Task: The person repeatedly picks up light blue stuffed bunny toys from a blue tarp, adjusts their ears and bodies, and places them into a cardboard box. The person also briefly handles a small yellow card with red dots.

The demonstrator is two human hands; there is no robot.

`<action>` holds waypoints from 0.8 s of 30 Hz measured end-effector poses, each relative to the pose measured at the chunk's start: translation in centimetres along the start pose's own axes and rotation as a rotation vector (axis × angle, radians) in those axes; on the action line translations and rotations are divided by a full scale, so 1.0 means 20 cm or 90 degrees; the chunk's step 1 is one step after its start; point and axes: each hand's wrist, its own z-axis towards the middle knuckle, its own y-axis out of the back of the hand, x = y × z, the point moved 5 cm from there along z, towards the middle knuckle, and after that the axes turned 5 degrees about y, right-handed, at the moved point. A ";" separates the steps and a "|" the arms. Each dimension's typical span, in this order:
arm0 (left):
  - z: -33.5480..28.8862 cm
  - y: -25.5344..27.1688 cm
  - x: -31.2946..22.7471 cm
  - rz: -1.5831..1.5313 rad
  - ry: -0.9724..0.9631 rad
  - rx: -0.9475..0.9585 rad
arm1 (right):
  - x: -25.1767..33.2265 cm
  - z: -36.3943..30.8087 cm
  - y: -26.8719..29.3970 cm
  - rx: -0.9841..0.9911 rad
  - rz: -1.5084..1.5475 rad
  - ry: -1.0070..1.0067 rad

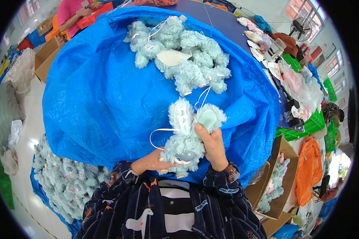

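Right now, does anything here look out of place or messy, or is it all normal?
Nothing looks damaged or spilled. Both hands, left hand and right hand, hold one pale blue plush toy over the blue tarp. More plush toys lie in a loose heap further up the tarp, with a white paper piece on top.

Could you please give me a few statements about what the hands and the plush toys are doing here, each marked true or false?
1. Both hands hold one fluffy pale-blue long-eared plush toy. True.
2. The right hand has its thumb on the toy's ear. True.
3. The crinkled blue plastic tarp carries no other toys. False: a heap of the same pale-blue plush toys lies farther up on it.
4. The left hand is empty. False: it supports the toy from below.
5. The open cardboard box at the right holds plush toys. True.
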 end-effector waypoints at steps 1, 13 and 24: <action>0.00 -0.01 0.00 0.032 -0.005 0.014 | 0.01 -0.01 -0.02 0.018 0.049 -0.051; 0.00 -0.05 0.07 -0.195 0.094 0.016 | 0.06 0.00 -0.06 0.101 -0.430 0.353; -0.04 0.02 -0.07 -0.236 0.119 -0.108 | 0.11 0.16 -0.07 0.100 -0.024 0.045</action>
